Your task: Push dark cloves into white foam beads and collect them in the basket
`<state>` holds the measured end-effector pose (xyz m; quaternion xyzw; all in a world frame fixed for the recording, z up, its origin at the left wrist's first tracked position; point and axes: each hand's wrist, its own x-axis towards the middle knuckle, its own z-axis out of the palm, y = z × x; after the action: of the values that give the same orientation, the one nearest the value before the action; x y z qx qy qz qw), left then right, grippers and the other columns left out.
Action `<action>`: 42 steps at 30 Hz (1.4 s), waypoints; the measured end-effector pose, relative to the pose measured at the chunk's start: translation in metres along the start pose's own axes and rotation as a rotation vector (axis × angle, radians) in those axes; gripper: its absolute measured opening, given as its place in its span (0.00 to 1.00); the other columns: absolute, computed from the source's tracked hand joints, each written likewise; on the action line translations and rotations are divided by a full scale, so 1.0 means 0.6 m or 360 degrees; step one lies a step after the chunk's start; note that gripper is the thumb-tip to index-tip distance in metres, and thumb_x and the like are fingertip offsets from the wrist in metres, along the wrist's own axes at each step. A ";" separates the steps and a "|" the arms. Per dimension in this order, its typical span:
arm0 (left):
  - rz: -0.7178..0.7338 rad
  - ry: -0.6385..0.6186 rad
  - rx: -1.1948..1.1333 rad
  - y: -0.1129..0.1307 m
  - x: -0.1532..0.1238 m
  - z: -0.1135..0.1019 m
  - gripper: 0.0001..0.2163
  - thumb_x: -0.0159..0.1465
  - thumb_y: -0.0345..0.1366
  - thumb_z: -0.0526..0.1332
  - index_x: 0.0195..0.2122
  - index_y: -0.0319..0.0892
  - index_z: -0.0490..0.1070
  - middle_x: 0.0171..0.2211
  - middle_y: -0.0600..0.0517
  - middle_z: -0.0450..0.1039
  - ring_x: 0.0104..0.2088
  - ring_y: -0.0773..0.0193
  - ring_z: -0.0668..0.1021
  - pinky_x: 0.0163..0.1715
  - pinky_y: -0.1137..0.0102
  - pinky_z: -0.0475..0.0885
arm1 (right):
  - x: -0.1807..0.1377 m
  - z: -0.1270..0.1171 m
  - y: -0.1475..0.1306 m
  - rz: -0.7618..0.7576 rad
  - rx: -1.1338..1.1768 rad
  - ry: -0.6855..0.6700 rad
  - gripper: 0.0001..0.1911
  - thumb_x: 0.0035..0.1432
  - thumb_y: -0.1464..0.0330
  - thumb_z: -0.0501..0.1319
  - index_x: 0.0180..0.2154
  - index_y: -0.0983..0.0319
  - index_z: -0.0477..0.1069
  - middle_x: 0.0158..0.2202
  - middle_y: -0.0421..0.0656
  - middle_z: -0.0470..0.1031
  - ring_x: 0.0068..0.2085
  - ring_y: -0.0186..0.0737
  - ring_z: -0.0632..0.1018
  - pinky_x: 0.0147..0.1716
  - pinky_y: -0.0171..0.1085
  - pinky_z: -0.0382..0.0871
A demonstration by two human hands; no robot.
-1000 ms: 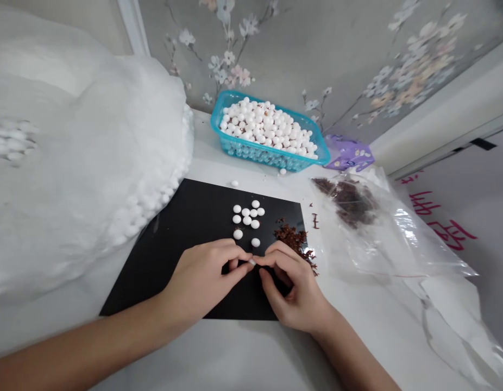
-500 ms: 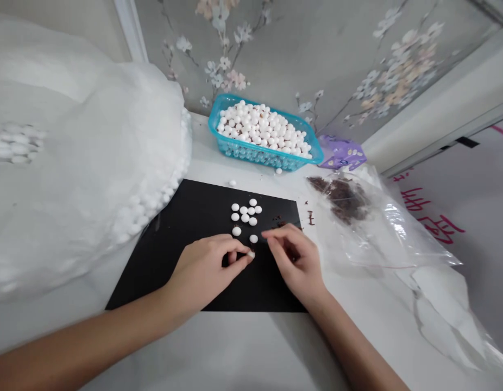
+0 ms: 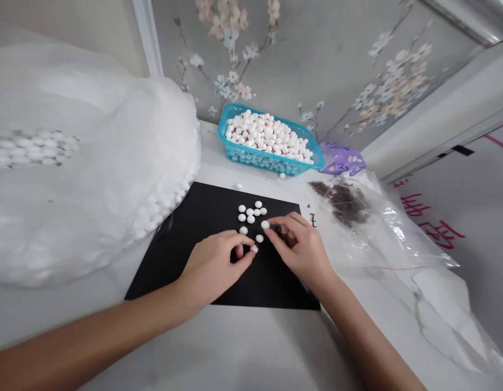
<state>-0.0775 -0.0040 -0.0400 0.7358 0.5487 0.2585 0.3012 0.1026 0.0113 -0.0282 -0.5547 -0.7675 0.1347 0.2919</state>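
My left hand [image 3: 217, 263] rests on a black mat [image 3: 186, 239] and pinches a small white bead half [image 3: 254, 248] between thumb and forefinger. My right hand [image 3: 302, 247] lies beside it and pinches another white bead [image 3: 265, 224] at its fingertips. A loose cluster of white beads [image 3: 251, 212] sits on the mat just beyond both hands. The right hand covers a small heap of dark red-brown crumbs on the mat.
A turquoise basket [image 3: 271, 160] full of white beads stands at the back by the flowered wall. A large white bag [image 3: 80, 174] of beads fills the left. A clear plastic bag [image 3: 382, 228] with brown crumbs lies right; a purple box [image 3: 343, 160] sits behind it.
My hands have come apart. The right hand moved forward over the brown crumbs and took up a white bead. The left hand keeps its bead half. The view shifted slightly.
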 end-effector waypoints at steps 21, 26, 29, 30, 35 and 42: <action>0.0350 -0.0046 0.0363 0.005 -0.012 0.006 0.07 0.61 0.38 0.54 0.34 0.45 0.69 0.35 0.56 0.72 0.33 0.66 0.74 0.28 0.72 0.64 | 0.039 -0.011 0.019 -0.0344 -0.0416 -0.0394 0.14 0.59 0.73 0.53 0.44 0.57 0.71 0.39 0.42 0.70 0.31 0.33 0.74 0.26 0.32 0.63; 0.0317 -0.0059 0.0382 0.005 -0.010 0.003 0.06 0.61 0.37 0.54 0.34 0.45 0.68 0.34 0.56 0.72 0.31 0.67 0.74 0.26 0.72 0.63 | 0.053 -0.011 0.015 -0.0376 -0.0640 -0.0495 0.12 0.61 0.73 0.51 0.39 0.60 0.72 0.39 0.42 0.72 0.31 0.34 0.75 0.24 0.32 0.61; 0.0303 -0.0068 0.0378 0.004 -0.010 0.002 0.05 0.61 0.38 0.55 0.34 0.45 0.68 0.34 0.57 0.72 0.30 0.67 0.74 0.27 0.72 0.64 | 0.051 -0.013 0.018 -0.0317 -0.0560 -0.0392 0.09 0.61 0.72 0.52 0.37 0.61 0.71 0.38 0.42 0.72 0.31 0.34 0.74 0.25 0.32 0.61; 0.0298 -0.0071 0.0376 0.004 -0.010 0.002 0.05 0.60 0.38 0.55 0.34 0.45 0.68 0.34 0.57 0.71 0.30 0.67 0.74 0.27 0.72 0.64 | 0.047 -0.014 0.018 -0.0287 -0.0475 -0.0318 0.08 0.60 0.72 0.53 0.36 0.61 0.70 0.38 0.41 0.72 0.30 0.33 0.73 0.25 0.32 0.62; 0.0286 -0.0069 0.0347 0.005 -0.009 0.002 0.05 0.60 0.37 0.55 0.34 0.45 0.69 0.33 0.57 0.71 0.30 0.67 0.74 0.27 0.72 0.64 | -0.001 -0.008 0.000 -0.0218 0.0072 -0.0023 0.02 0.58 0.70 0.56 0.33 0.60 0.68 0.33 0.40 0.69 0.25 0.30 0.69 0.24 0.32 0.63; 0.0265 -0.0100 0.0360 0.005 -0.006 0.003 0.05 0.60 0.37 0.55 0.34 0.46 0.69 0.34 0.57 0.71 0.30 0.67 0.74 0.26 0.73 0.62 | -0.054 0.018 -0.010 -0.0100 0.0293 -0.0050 0.05 0.60 0.73 0.54 0.35 0.59 0.67 0.34 0.41 0.69 0.29 0.31 0.70 0.27 0.31 0.66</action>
<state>-0.0754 -0.0085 -0.0396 0.8158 0.5016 0.1961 0.2109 0.0983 -0.0195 -0.0434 -0.4991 -0.7733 0.2042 0.3335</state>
